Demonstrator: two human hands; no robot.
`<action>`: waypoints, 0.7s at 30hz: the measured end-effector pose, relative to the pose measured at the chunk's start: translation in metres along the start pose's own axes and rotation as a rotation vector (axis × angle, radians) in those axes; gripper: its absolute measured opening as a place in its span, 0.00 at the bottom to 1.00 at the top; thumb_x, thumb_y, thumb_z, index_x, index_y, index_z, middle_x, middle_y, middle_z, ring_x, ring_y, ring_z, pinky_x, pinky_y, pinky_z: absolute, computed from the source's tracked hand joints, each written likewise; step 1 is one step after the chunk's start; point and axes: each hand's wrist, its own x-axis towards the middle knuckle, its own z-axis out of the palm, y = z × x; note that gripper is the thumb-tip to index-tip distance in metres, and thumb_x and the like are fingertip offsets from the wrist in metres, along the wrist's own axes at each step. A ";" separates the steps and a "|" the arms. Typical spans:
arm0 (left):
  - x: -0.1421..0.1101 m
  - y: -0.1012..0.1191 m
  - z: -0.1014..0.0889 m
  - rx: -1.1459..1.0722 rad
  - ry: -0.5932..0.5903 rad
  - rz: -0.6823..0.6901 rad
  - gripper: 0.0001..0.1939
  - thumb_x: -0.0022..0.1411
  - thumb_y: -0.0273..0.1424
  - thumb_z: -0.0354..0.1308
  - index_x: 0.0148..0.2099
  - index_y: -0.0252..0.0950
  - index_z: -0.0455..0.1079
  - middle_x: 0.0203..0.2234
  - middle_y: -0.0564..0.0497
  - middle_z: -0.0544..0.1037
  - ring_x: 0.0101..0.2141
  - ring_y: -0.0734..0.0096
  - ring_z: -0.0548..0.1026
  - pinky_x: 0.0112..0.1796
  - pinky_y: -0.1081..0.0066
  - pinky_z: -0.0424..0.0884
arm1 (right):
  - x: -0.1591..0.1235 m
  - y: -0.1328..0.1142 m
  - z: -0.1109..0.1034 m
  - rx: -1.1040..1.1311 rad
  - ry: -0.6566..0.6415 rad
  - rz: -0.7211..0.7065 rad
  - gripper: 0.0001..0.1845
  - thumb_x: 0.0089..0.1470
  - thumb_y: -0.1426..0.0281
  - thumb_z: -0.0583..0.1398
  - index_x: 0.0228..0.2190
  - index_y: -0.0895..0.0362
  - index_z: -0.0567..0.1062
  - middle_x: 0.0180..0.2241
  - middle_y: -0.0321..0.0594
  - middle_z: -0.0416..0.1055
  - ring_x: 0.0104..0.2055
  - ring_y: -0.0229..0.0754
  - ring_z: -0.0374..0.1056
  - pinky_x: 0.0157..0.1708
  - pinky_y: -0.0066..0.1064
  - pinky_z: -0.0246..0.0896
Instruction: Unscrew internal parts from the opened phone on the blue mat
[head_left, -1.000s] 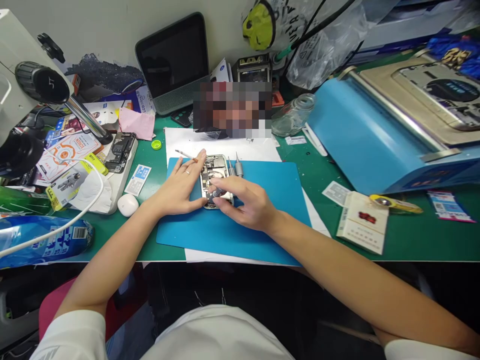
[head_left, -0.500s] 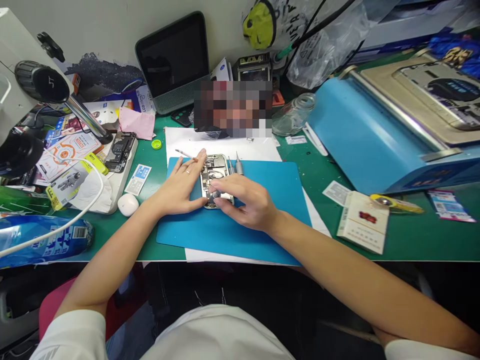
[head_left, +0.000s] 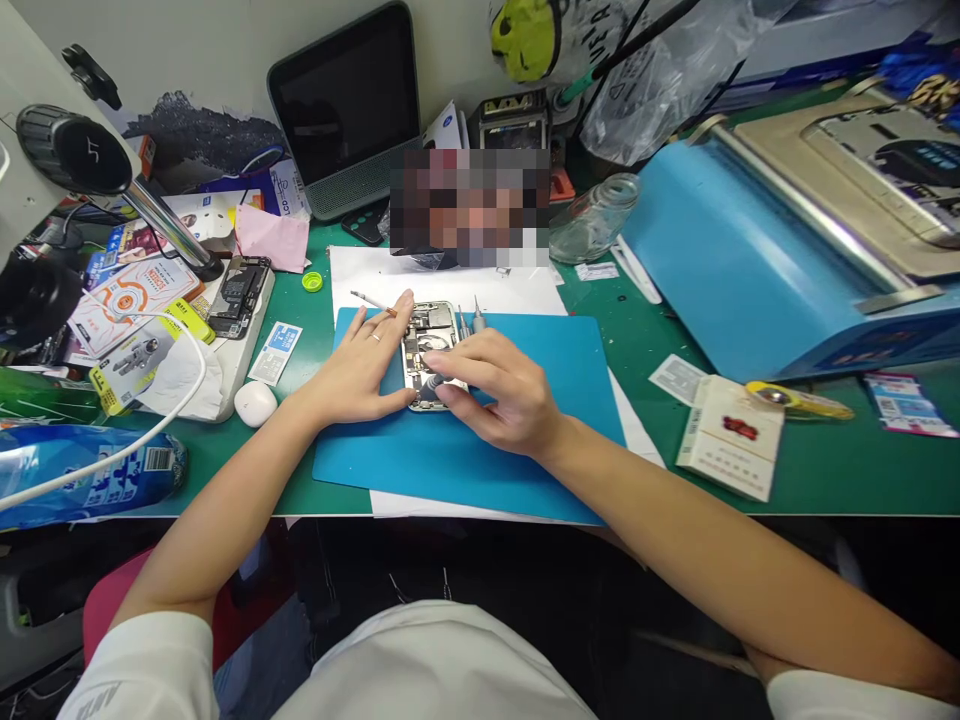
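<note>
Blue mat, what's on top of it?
An opened smartphone and slender grey tools. The right hand hides part of the smartphone and the tools' near ends; anything beneath can't be seen.

The open phone (head_left: 433, 340) lies flat on a blue mat (head_left: 570, 385), its pale rim around lots of tiny metal and black bits. A small grey tool (head_left: 432, 382), partly hidden, is pinched in the right hand (head_left: 506, 390) over the phone's near half.

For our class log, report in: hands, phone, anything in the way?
Left hand at left edge of opened phone. Right hand pinching small tool over its near end. Phone on blue mat, partly hidden by right hand.
</note>
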 end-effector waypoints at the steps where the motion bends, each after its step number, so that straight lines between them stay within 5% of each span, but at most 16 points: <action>1: 0.000 0.000 0.000 -0.005 0.000 0.000 0.59 0.64 0.44 0.59 0.78 0.35 0.20 0.76 0.33 0.43 0.71 0.36 0.54 0.70 0.38 0.43 | 0.000 0.000 0.000 -0.003 0.006 0.001 0.32 0.62 0.76 0.62 0.65 0.47 0.67 0.37 0.40 0.81 0.36 0.45 0.76 0.36 0.38 0.74; 5: 0.000 0.001 -0.001 -0.013 -0.004 0.002 0.58 0.64 0.44 0.59 0.78 0.36 0.20 0.77 0.34 0.42 0.71 0.36 0.54 0.70 0.38 0.42 | 0.001 -0.001 0.000 0.025 -0.001 -0.001 0.32 0.64 0.77 0.60 0.65 0.46 0.66 0.44 0.42 0.82 0.42 0.47 0.79 0.41 0.41 0.77; 11: 0.001 0.000 -0.001 -0.015 -0.011 -0.001 0.58 0.64 0.44 0.59 0.78 0.36 0.21 0.77 0.34 0.42 0.72 0.37 0.53 0.70 0.39 0.42 | 0.002 -0.001 0.000 -0.021 0.018 0.009 0.28 0.64 0.75 0.61 0.62 0.46 0.70 0.35 0.39 0.80 0.35 0.44 0.76 0.34 0.39 0.74; 16: 0.001 0.001 -0.001 -0.008 -0.012 -0.009 0.58 0.64 0.44 0.59 0.78 0.33 0.22 0.76 0.32 0.43 0.72 0.37 0.54 0.70 0.39 0.42 | 0.003 -0.002 0.001 0.035 -0.005 0.005 0.30 0.63 0.77 0.61 0.64 0.48 0.68 0.43 0.42 0.82 0.43 0.47 0.79 0.42 0.42 0.77; 21: -0.002 0.003 -0.004 -0.010 -0.016 -0.011 0.58 0.65 0.43 0.59 0.78 0.35 0.20 0.76 0.33 0.44 0.72 0.38 0.54 0.70 0.38 0.43 | 0.004 -0.002 0.001 0.024 -0.020 0.027 0.28 0.64 0.75 0.61 0.63 0.47 0.69 0.34 0.38 0.79 0.35 0.45 0.77 0.36 0.40 0.76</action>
